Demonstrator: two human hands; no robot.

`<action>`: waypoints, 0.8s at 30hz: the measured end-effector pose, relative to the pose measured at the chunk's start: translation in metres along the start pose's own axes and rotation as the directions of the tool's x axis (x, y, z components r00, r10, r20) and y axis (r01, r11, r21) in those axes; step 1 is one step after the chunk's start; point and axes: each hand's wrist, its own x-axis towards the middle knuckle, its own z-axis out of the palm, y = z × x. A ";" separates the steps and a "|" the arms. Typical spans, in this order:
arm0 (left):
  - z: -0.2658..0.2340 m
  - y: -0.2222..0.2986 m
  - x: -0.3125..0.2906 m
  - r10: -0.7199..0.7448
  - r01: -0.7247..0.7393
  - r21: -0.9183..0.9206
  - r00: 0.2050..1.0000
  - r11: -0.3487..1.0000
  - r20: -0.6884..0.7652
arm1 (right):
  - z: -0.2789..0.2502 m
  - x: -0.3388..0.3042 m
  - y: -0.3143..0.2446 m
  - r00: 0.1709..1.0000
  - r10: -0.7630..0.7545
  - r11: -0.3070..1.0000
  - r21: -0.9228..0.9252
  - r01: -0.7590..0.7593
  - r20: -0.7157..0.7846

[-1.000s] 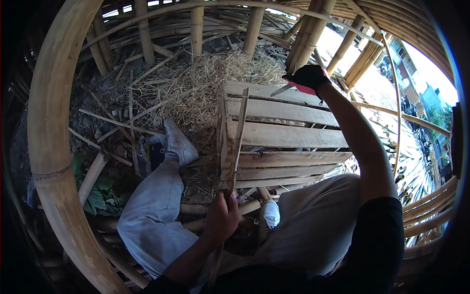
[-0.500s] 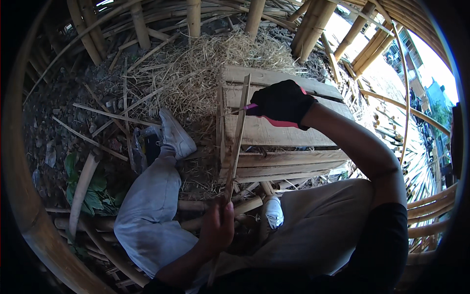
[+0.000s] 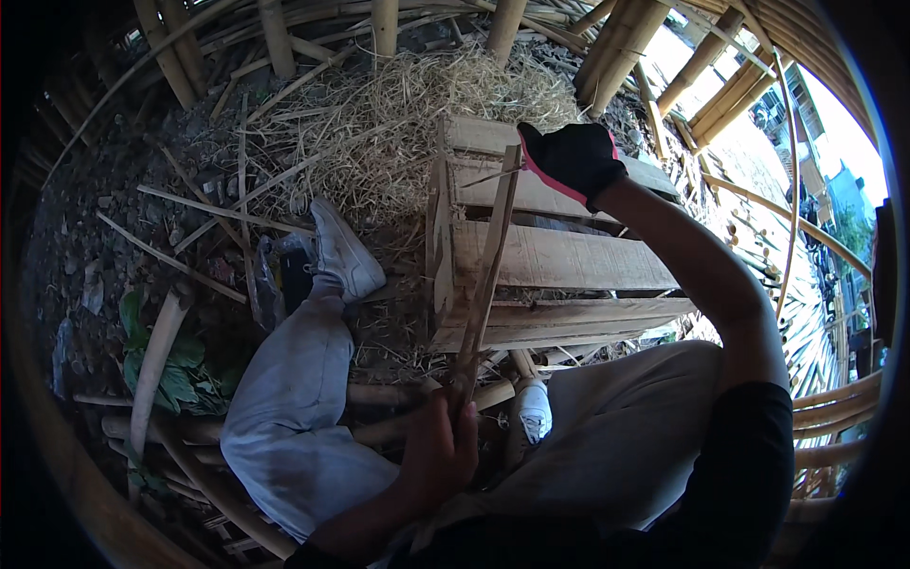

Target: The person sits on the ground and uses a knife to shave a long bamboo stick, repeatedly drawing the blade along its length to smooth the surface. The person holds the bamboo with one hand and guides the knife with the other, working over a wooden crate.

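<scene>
My bare left hand (image 3: 439, 453) is closed around the lower part of a split bamboo strip (image 3: 490, 270), which slants up in front of the crate. My right hand (image 3: 573, 163), in a black glove with pink-red edging, is closed on a knife. Its thin blade (image 3: 486, 177) crosses the strip near the upper end; the handle is hidden in the glove. Below the right hand stands a slatted wooden crate (image 3: 578, 258), with gaps between its top boards.
Dry shavings (image 3: 379, 123) are heaped beyond the crate. Loose bamboo strips (image 3: 223, 211) and a plastic bag (image 3: 270, 280) lie on stony ground to the left. A green-leaved plant (image 3: 180, 379) grows by a bamboo piece (image 3: 156, 370). Cut poles (image 3: 621, 52) stand at the back.
My right hand has moved up and right, and its thumb side now shows. The strip's upper end has swung right and my left hand has shifted slightly right.
</scene>
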 end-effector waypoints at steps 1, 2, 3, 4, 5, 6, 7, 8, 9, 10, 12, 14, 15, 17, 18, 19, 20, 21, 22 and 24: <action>0.002 -0.003 0.001 -0.001 0.001 -0.002 1.000 1.000 -0.010 | -0.007 -0.007 -0.018 0.993 -0.037 0.999 0.013 0.038 -0.111; 0.002 -0.004 0.002 0.011 -0.011 -0.005 1.000 1.000 -0.010 | -0.010 -0.012 -0.027 0.987 -0.040 0.999 0.023 0.044 -0.156; 0.000 -0.004 0.000 -0.003 0.003 -0.024 1.000 1.000 -0.006 | -0.019 -0.024 -0.045 0.988 -0.118 0.993 0.014 0.120 -0.096; -0.001 -0.003 -0.001 -0.010 0.010 -0.043 1.000 0.999 0.008 | -0.025 -0.040 -0.057 0.982 -0.183 0.983 0.006 0.184 -0.034; -0.002 -0.002 -0.001 -0.017 0.018 -0.061 1.000 0.998 0.022 | -0.018 -0.049 -0.057 0.964 -0.223 0.972 0.036 0.230 -0.144; -0.003 -0.002 0.002 -0.007 0.008 -0.054 1.000 0.999 0.006 | -0.015 -0.033 -0.043 0.972 -0.178 0.983 0.024 0.184 -0.155; -0.001 0.000 0.004 -0.003 0.004 -0.048 1.000 0.999 0.015 | -0.008 -0.011 -0.017 0.983 -0.118 0.992 0.017 0.122 -0.144; 0.000 0.000 0.004 0.006 -0.005 -0.046 1.000 0.999 0.018 | 0.000 0.004 0.005 0.988 -0.062 0.998 0.001 0.062 -0.139; 0.002 -0.002 0.005 0.030 -0.029 -0.051 1.000 0.998 0.009 | 0.010 0.009 0.016 0.965 -0.140 0.985 0.063 0.158 -0.223; 0.003 -0.004 0.004 0.043 -0.044 -0.053 0.999 0.998 -0.010 | 0.009 0.009 0.006 0.953 -0.159 0.986 -0.003 0.164 -0.256; 0.000 -0.004 0.003 0.008 -0.008 -0.055 1.000 0.998 -0.002 | 0.007 -0.006 -0.026 0.925 -0.198 0.978 -0.130 0.163 -0.323; -0.007 0.002 0.003 -0.075 0.079 -0.061 0.995 0.995 0.064 | 0.018 -0.018 -0.024 0.929 -0.202 0.979 -0.067 0.190 -0.311; -0.006 0.000 0.004 -0.032 0.033 -0.048 0.999 0.998 0.032 | 0.023 -0.005 -0.006 0.913 -0.154 0.985 0.007 0.170 -0.379; 0.003 -0.002 0.006 0.064 -0.064 -0.032 0.998 0.997 -0.010 | 0.026 0.010 0.031 0.903 -0.173 0.983 -0.127 0.133 -0.394; 0.003 -0.001 0.007 0.053 -0.053 -0.045 0.999 0.998 -0.012 | 0.029 0.012 0.032 0.882 -0.184 0.982 -0.126 0.142 -0.434; 0.003 0.001 0.007 0.040 -0.041 -0.060 0.999 0.997 -0.010 | 0.029 0.012 0.030 0.861 -0.194 0.980 -0.125 0.152 -0.470; 0.002 0.002 0.007 0.028 -0.029 -0.076 1.000 0.997 -0.008 | 0.028 0.012 0.028 0.839 -0.203 0.979 -0.126 0.160 -0.506; 0.002 0.004 0.006 0.013 -0.013 -0.069 1.000 0.998 0.010 | 0.027 0.011 0.029 0.900 -0.190 0.982 -0.077 0.174 -0.393; 0.001 0.005 0.005 0.001 0.000 -0.059 1.000 0.998 0.019 | 0.021 0.013 0.028 0.942 -0.183 0.983 -0.025 0.184 -0.282; -0.001 0.006 0.006 -0.017 0.019 -0.068 0.999 0.998 0.032 | 0.009 0.016 0.028 0.972 -0.202 0.979 -0.014 0.201 -0.122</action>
